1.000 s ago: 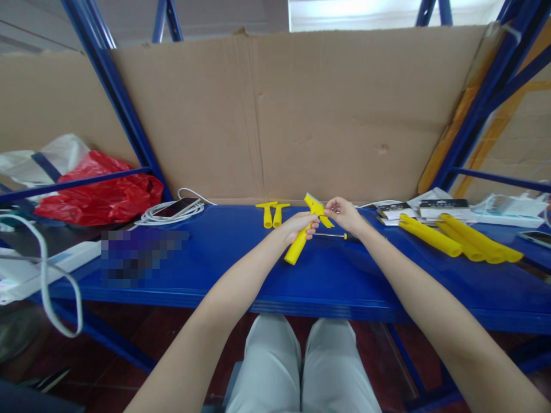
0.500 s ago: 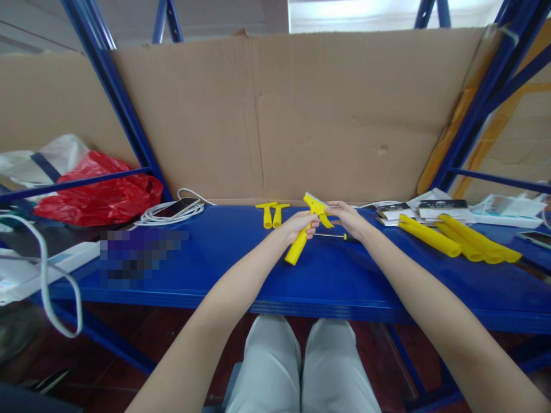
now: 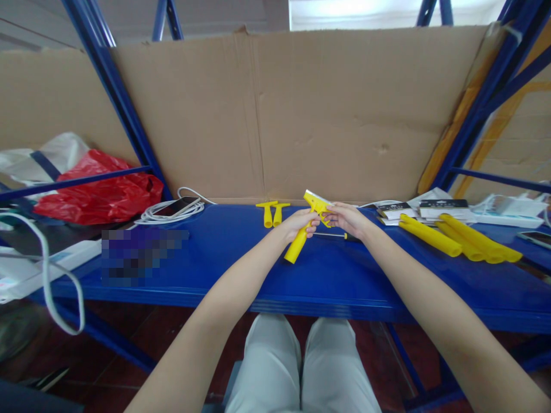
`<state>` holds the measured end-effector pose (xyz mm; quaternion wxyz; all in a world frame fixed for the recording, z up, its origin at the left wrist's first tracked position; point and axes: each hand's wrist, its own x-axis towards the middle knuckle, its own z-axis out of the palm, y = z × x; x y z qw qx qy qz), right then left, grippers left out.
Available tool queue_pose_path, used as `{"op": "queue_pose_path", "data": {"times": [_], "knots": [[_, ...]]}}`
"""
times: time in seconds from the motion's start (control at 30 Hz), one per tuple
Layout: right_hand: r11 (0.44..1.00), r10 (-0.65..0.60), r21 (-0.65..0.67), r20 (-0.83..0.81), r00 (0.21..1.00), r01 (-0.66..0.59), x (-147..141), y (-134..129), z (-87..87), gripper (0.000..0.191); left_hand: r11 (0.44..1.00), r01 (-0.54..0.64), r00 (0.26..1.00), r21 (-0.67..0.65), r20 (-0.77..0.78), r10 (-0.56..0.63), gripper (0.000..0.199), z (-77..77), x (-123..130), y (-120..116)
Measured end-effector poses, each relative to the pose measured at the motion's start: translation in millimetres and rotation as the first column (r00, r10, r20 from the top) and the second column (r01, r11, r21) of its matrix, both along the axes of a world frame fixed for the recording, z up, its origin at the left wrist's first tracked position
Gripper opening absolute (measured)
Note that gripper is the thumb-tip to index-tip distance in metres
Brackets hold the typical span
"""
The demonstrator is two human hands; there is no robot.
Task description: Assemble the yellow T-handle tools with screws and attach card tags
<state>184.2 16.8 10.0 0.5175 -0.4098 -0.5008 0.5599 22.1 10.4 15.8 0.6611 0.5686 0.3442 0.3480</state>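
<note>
My left hand (image 3: pixel 300 225) is closed around a yellow scraper (image 3: pixel 295 249) where the handle meets the head. The tube handle slants down toward me, and a pale strip runs along the top edge of the wide head. My right hand (image 3: pixel 343 217) pinches the right end of that head, its fingers hiding part of it. Behind and below the hands, a screwdriver (image 3: pixel 330 234) lies on the blue table (image 3: pixel 232 252), its handle partly covered by my right wrist. Two yellow T-shaped scraper heads (image 3: pixel 268 216) lie left of my hands, near the cardboard.
Several yellow tubes (image 3: pixel 430 237) lie at the right, before small black-and-white packs (image 3: pixel 443 207). A phone (image 3: pixel 538 238) rests at the far right. On the left are a coiled white cable (image 3: pixel 172 215), a red plastic bag (image 3: pixel 99 186) and a blurred patch. Upright cardboard (image 3: pixel 336 126) backs the table.
My right fingers have closed further on the right end of the scraper head. The yellow piece that hung below it shows less now. My left hand keeps its hold.
</note>
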Motion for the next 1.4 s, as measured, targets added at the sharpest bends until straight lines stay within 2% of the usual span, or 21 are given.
{"op": "queue_pose_path", "data": {"times": [0.43, 0.53, 0.67, 0.77, 0.83, 0.87, 0.93, 1.0, 1.1, 1.17, 1.23, 1.4], "knots": [[1.000, -0.012, 0.008, 0.060, 0.998, 0.011, 1.5, 2.3, -4.0, 0.006, 1.000, -0.010, 1.000, 0.022, -0.020, 0.010, 0.017, -2.4, -0.9, 0.6], [0.997, -0.074, 0.012, 0.081, 0.994, 0.074, 0.9, 3.9, -3.9, 0.007, 0.999, -0.032, 0.999, 0.020, -0.013, 0.032, 0.016, -3.3, 0.2, 1.1], [0.981, -0.196, 0.014, 0.108, 0.975, 0.196, 6.1, 6.7, -0.1, 0.021, 0.999, -0.048, 0.999, 0.014, -0.024, 0.049, 0.018, -2.9, 2.5, 0.5], [0.965, -0.263, 0.082, 0.243, 0.934, 0.251, 18.8, 7.7, 3.4, 0.023, 0.997, -0.075, 0.997, 0.005, -0.031, 0.075, 0.020, -3.4, 2.2, 1.3], [0.963, -0.268, 0.154, 0.457, 0.848, 0.222, 31.2, 7.1, 6.3, 0.023, 0.995, -0.098, 0.995, 0.006, -0.020, 0.098, 0.021, -4.7, 0.8, 3.1], [0.967, -0.252, 0.182, 0.591, 0.767, 0.177, 38.0, 6.4, 8.4, 0.024, 0.994, -0.111, 0.994, 0.006, -0.013, 0.111, 0.021, -5.5, 0.0, 4.2], [0.982, -0.162, 0.187, 0.823, 0.544, 0.009, 51.6, 4.0, 14.3, 0.024, 0.991, -0.133, 0.991, 0.004, -0.006, 0.133, 0.020, -6.9, -1.7, 6.5], [0.988, -0.067, 0.110, 0.943, 0.326, -0.113, 63.7, 0.7, 22.4, 0.026, 0.988, -0.153, 0.988, -0.002, -0.012, 0.153, 0.020, -7.6, -2.9, 8.4], [0.993, -0.043, 0.054, 0.994, 0.104, -0.107, 76.6, -4.0, 34.8, 0.028, 0.983, -0.186, 0.982, -0.013, -0.034, 0.185, 0.021, -7.2, -3.9, 10.4], [0.992, -0.069, 0.070, 0.998, 0.012, -0.102, 81.7, -5.6, 40.0, 0.028, 0.978, -0.207, 0.977, -0.018, -0.045, 0.207, 0.020, -6.5, -4.6, 11.7], [0.990, -0.062, 0.055, 0.997, -0.049, -0.128, 85.3, -5.8, 41.0, 0.027, 0.974, -0.225, 0.974, -0.016, -0.038, 0.224, 0.019, -6.1, -5.4, 13.0], [0.990, -0.052, 0.028, 0.983, -0.179, -0.135, 94.3, -5.7, 28.6, 0.035, 0.969, -0.246, 0.969, -0.023, -0.003, 0.246, 0.021, -6.0, -7.1, 15.4]]}}
